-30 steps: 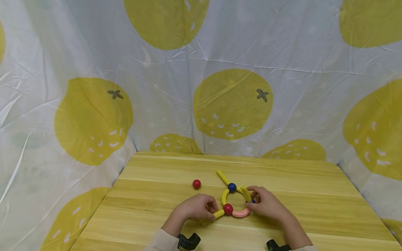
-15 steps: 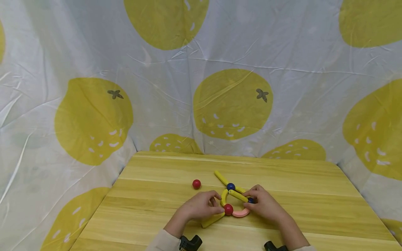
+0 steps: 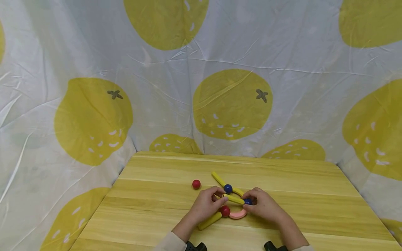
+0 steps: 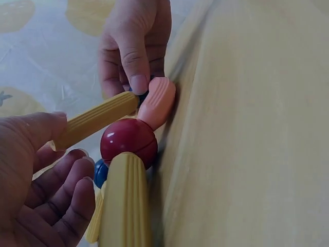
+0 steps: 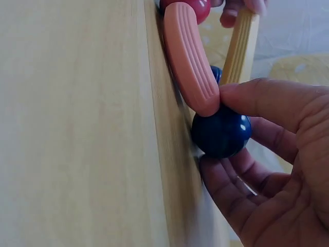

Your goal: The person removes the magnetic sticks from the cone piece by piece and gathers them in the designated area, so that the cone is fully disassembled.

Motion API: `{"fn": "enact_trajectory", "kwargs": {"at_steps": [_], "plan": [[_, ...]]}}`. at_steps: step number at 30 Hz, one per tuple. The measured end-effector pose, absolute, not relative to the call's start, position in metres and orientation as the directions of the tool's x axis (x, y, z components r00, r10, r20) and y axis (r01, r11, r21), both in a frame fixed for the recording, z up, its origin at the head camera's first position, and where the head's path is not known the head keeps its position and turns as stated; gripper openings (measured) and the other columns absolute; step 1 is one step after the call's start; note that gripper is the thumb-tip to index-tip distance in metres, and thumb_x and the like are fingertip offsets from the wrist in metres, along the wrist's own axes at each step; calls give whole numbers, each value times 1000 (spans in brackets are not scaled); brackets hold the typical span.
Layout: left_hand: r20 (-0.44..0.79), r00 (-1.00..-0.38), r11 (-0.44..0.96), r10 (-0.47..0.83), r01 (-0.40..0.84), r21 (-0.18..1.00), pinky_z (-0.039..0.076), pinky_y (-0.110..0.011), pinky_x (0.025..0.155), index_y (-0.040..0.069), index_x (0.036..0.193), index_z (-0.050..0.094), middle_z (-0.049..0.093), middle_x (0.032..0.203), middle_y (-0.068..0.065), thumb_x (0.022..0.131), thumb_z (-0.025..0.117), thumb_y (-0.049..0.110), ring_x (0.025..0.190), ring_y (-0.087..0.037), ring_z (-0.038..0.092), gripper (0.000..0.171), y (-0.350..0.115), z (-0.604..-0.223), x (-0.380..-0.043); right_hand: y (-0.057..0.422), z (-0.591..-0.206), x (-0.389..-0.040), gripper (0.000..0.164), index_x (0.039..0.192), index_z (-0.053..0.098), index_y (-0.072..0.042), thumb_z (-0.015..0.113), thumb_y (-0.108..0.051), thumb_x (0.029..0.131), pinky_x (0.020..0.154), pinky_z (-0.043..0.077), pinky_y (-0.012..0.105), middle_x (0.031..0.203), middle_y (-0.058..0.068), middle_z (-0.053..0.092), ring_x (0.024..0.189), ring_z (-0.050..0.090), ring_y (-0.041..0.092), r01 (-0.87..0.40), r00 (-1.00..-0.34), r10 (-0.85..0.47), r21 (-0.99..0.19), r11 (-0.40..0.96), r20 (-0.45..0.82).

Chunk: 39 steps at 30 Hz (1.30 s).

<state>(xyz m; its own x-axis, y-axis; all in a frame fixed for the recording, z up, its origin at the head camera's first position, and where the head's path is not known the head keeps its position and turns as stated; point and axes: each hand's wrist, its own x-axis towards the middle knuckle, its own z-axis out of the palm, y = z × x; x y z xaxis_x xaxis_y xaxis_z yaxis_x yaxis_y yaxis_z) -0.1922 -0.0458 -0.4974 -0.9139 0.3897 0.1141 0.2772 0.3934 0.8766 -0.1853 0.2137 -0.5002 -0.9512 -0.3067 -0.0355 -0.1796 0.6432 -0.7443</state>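
Note:
A ring of magnetic rods and balls lies on the table. My left hand [image 3: 205,205] pinches the free end of a raised straight yellow rod [image 4: 97,121] between thumb and forefinger. The rod's other end meets a blue ball [image 5: 222,131], which my right hand [image 3: 263,206] grips with thumb and fingers. From that ball a curved pink rod [image 3: 238,214] runs to a red ball [image 4: 128,143]. A curved yellow rod [image 3: 238,191] leads to a second blue ball [image 3: 228,189]. Behind my left hand, the ring's left side is mostly hidden.
One straight yellow rod [image 3: 210,221] sticks out from the red ball toward the near left. Another yellow rod [image 3: 218,178] points away from the far blue ball. A loose red ball [image 3: 196,184] sits left of the ring on the wooden table [image 3: 150,209]. Lemon-patterned cloth [image 3: 163,104] surrounds the table.
My left hand has left the near-left yellow rod and moved up and right to the raised rod's end. That rod has tipped from near upright to leaning left. The ring has shifted slightly left.

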Motion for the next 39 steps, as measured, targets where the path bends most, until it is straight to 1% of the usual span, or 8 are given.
{"fn": "enact_trajectory", "kwargs": {"at_steps": [4,11,16,21,28,34,39], "plan": [[116,-916,365,385,267,892,52,-19,64,13,108,72,73,96,1,93,76,35,74,-1,62,27,-45,-501,-192,216,-499,-185,27,110,73,-17,82,-30,88,75,49,22,100,2,59,88,56,14,-178,-945,-323,-756,630,-46],[80,-923,349,378,222,910,52,-19,68,8,104,72,71,92,-1,92,78,29,77,-4,63,25,-46,-506,-194,216,-498,-184,27,109,73,-14,81,-29,88,74,49,22,101,3,61,88,56,14,-153,-944,-324,-777,610,-68],[42,-922,337,385,183,924,52,-19,67,8,104,72,70,92,-2,92,77,26,77,-7,64,22,-48,-509,-197,216,-499,-185,26,109,73,-15,81,-29,88,75,49,22,101,2,61,89,57,14,-155,-944,-323,-770,619,-70],[28,-926,302,376,151,941,52,-19,64,6,105,71,69,92,-3,92,77,24,75,-8,63,23,-51,-513,-199,216,-500,-187,27,108,73,-13,82,-27,87,74,50,22,99,3,60,90,57,17,-154,-944,-322,-767,623,-73],[69,-956,195,287,129,972,53,-20,62,-1,111,69,70,96,-12,94,75,18,72,-12,63,26,-73,-514,-205,217,-498,-185,25,106,72,-11,83,-23,86,74,49,23,99,3,60,90,56,18,-136,-953,-294,-757,639,-77],[59,-957,173,283,112,979,54,-23,62,1,114,67,68,94,-9,94,75,17,70,-10,62,28,-92,-519,-204,219,-497,-185,25,105,72,-12,82,-23,86,73,47,23,98,4,60,89,54,18,-135,-951,-298,-755,642,-84],[62,-944,197,324,131,972,52,-21,62,-2,111,67,67,92,-7,91,78,13,72,-8,62,28,-116,-519,-212,221,-495,-184,23,104,71,-12,82,-22,86,72,46,24,98,3,60,88,54,18,-135,-949,-301,-747,652,-91]]}}
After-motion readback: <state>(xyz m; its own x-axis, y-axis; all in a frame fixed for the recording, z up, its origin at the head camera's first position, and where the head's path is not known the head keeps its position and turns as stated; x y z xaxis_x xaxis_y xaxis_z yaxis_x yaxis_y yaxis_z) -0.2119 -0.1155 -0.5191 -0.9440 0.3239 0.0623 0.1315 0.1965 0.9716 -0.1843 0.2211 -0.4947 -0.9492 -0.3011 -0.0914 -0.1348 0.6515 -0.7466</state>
